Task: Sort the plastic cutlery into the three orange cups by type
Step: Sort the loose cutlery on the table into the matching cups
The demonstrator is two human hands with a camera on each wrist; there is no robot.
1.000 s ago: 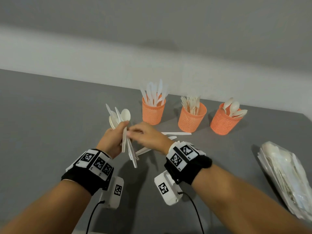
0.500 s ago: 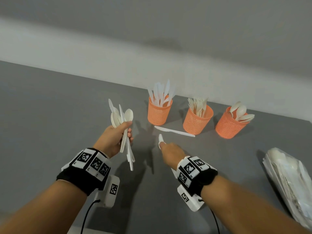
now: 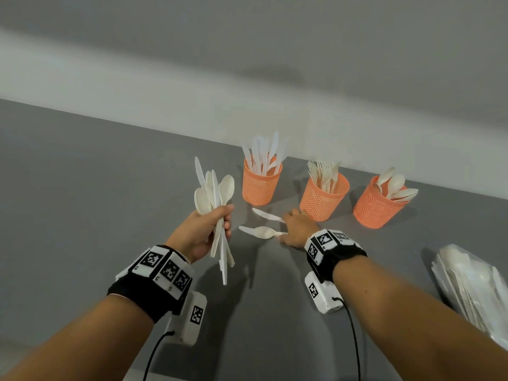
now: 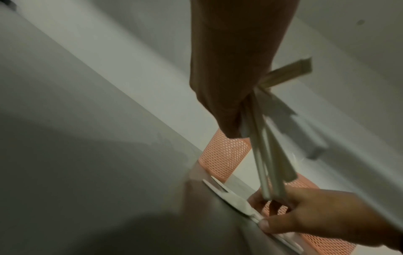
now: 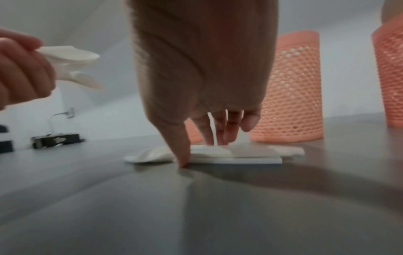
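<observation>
Fanning out above and below the fist, a bundle of white plastic cutlery (image 3: 217, 213) is clenched in the left hand (image 3: 202, 229). Loose pieces (image 3: 262, 231) lying on the smooth grey table (image 3: 82, 188) are pressed by the right hand (image 3: 297, 228), its fingers extended, nothing enclosed. Beyond stand three orange mesh cups (image 3: 323, 198), holding knives, forks and spoons.

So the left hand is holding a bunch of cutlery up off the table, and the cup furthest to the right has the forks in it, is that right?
Not quite. The left hand does hold a bunch of cutlery up off the table, but the rightmost cup holds spoons. The forks stand in the middle cup, as the head view shows.
</observation>
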